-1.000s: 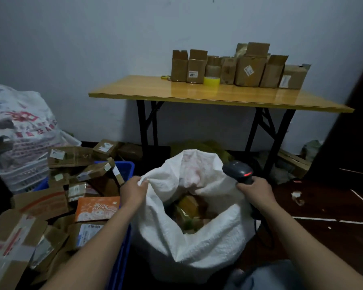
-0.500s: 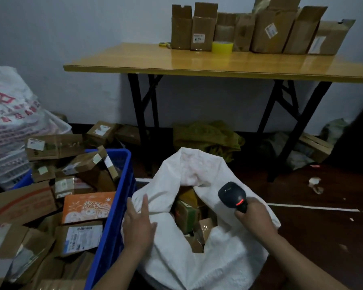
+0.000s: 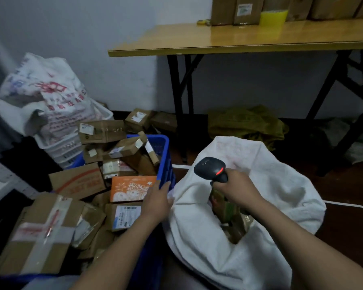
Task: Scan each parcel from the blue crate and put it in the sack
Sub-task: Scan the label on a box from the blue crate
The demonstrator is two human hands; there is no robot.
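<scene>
The blue crate (image 3: 164,162) on the left is heaped with several cardboard parcels, among them an orange printed box (image 3: 130,188) and a brown box with a white label (image 3: 124,216). My left hand (image 3: 156,203) reaches over the crate's right rim with straight fingers, its tips at the orange box's right edge. A white sack (image 3: 270,206) stands open on the right with parcels (image 3: 226,208) inside. My right hand (image 3: 237,188) grips a black barcode scanner (image 3: 210,167), red light showing, above the sack's mouth.
A wooden folding table (image 3: 249,39) stands behind, carrying cardboard boxes (image 3: 237,10) and a yellow tape roll (image 3: 274,16). Another printed white sack (image 3: 44,95) sits on a white basket at the left. Loose boxes (image 3: 137,119) and an olive cloth (image 3: 245,124) lie on the dark floor.
My left hand let go of the sack's rim and moved left over the crate toward the orange box. The view swung down and left. My right hand keeps the scanner over the sack.
</scene>
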